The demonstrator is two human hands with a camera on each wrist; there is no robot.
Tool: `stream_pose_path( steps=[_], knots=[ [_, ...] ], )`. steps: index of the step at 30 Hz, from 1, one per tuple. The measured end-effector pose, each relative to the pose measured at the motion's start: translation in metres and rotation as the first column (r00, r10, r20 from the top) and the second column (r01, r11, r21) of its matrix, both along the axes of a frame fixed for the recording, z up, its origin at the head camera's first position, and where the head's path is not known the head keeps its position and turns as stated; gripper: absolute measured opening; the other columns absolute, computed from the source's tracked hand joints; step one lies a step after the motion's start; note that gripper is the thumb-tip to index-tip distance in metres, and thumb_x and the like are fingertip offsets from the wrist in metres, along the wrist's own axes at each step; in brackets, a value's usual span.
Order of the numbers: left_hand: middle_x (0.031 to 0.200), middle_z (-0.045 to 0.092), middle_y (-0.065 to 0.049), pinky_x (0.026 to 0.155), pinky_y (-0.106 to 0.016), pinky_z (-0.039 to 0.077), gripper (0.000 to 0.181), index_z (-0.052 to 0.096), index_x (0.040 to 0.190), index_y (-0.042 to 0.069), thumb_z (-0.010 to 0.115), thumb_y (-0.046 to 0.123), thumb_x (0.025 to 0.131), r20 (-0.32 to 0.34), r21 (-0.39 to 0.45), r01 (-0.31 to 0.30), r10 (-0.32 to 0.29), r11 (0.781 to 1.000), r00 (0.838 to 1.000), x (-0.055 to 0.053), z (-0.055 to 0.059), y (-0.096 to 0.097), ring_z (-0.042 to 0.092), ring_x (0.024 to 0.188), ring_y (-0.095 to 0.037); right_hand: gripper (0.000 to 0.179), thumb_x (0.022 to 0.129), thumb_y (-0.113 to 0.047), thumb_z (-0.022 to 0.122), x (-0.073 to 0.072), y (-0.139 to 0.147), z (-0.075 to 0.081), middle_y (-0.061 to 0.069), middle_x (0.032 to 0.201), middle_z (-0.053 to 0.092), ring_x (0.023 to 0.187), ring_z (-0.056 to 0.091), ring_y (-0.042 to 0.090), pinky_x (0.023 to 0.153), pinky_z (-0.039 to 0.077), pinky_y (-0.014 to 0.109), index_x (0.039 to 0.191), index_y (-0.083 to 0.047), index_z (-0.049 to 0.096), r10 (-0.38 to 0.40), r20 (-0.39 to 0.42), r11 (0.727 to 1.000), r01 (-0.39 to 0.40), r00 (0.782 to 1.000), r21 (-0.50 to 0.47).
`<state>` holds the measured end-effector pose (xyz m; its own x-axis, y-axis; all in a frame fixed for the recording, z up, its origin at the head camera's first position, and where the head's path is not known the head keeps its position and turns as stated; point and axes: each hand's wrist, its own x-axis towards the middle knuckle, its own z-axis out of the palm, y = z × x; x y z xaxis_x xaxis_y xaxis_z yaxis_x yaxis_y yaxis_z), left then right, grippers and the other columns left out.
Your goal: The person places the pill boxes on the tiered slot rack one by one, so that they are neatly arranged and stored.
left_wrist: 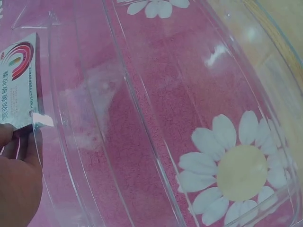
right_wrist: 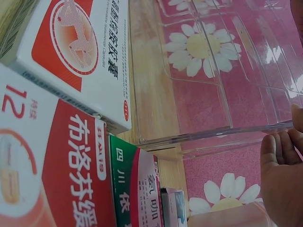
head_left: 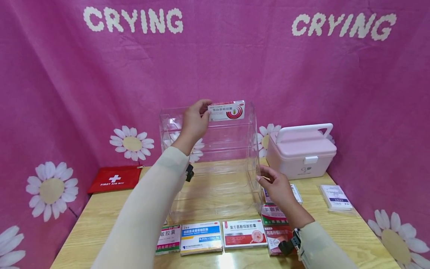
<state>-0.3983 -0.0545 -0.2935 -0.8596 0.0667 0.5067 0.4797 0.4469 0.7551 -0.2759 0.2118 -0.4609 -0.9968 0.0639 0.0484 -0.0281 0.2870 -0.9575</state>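
Note:
My left hand (head_left: 196, 123) pinches one end of a white medicine box (head_left: 226, 111) with a red ring pattern and a capsule picture. It holds the box at the top tier of a clear stepped display rack (head_left: 220, 173). In the left wrist view the same box (left_wrist: 21, 80) faces outward, with fingertips at its lower end. Lower down, my right hand (head_left: 277, 186) grips the rack's right side edge. The right wrist view has that edge between thumb and fingers (right_wrist: 279, 147).
Medicine boxes line the rack's front: blue-and-white (head_left: 201, 239), red-and-white (head_left: 244, 234), and others at the right (head_left: 275, 215). A pink medicine chest (head_left: 302, 153) stands back right, clear packs (head_left: 336, 197) before it. A red first aid pouch (head_left: 115, 178) lies left.

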Motion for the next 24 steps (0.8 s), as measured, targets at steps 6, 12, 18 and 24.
stream_pose_path(
  steps=[6, 12, 18, 24],
  knots=[
    [0.135, 0.075, -0.016, 0.109, -0.040, 0.060, 0.034, 0.069, 0.142, 0.009, 0.061, 0.003, 0.109, 0.060, -0.060, -0.003, 0.007, 0.998, 0.998, 0.0015, 0.0022, -0.0002, 0.070, 0.127, -0.030, 0.048, 0.109, -0.012, 0.066, 0.0001, -0.0010, -0.0011, 0.019, 0.151, 0.064, 0.142, 0.061, 0.035, 0.117, 0.055, 0.033, 0.156, -0.006, 0.057, 0.003, -0.007, 1.000, -0.003, 1.000, -0.003],
    [0.135, 0.075, -0.016, 0.109, -0.040, 0.060, 0.033, 0.070, 0.140, 0.009, 0.061, 0.004, 0.109, 0.072, -0.116, 0.006, 0.002, 0.993, 0.997, 0.0016, 0.0057, 0.0023, 0.070, 0.127, -0.029, 0.049, 0.110, -0.014, 0.067, 0.0005, -0.0001, -0.0011, 0.019, 0.153, 0.063, 0.144, 0.060, 0.036, 0.120, 0.052, 0.041, 0.157, -0.006, 0.056, 0.001, -0.003, 1.000, -0.001, 1.000, -0.003],
    [0.131, 0.077, -0.015, 0.104, -0.039, 0.060, 0.032, 0.072, 0.138, 0.008, 0.061, 0.004, 0.109, 0.095, -0.153, -0.004, 0.019, 0.988, 0.995, 0.0020, 0.0067, 0.0021, 0.071, 0.122, -0.026, 0.048, 0.110, -0.013, 0.066, -0.0001, -0.0003, -0.0023, 0.020, 0.152, 0.063, 0.143, 0.060, 0.035, 0.120, 0.053, 0.042, 0.157, -0.006, 0.057, 0.001, -0.006, 1.000, -0.001, 1.000, 0.005],
    [0.132, 0.077, -0.016, 0.103, -0.037, 0.061, 0.032, 0.072, 0.138, 0.006, 0.061, 0.003, 0.108, 0.089, -0.166, 0.003, 0.012, 0.986, 0.996, -0.0008, 0.0058, 0.0023, 0.073, 0.121, -0.025, 0.047, 0.111, -0.013, 0.064, 0.0010, -0.0008, -0.0022, 0.023, 0.150, 0.063, 0.139, 0.063, 0.035, 0.115, 0.057, 0.034, 0.157, -0.006, 0.057, 0.000, -0.009, 1.000, 0.001, 1.000, 0.018]
  ],
)
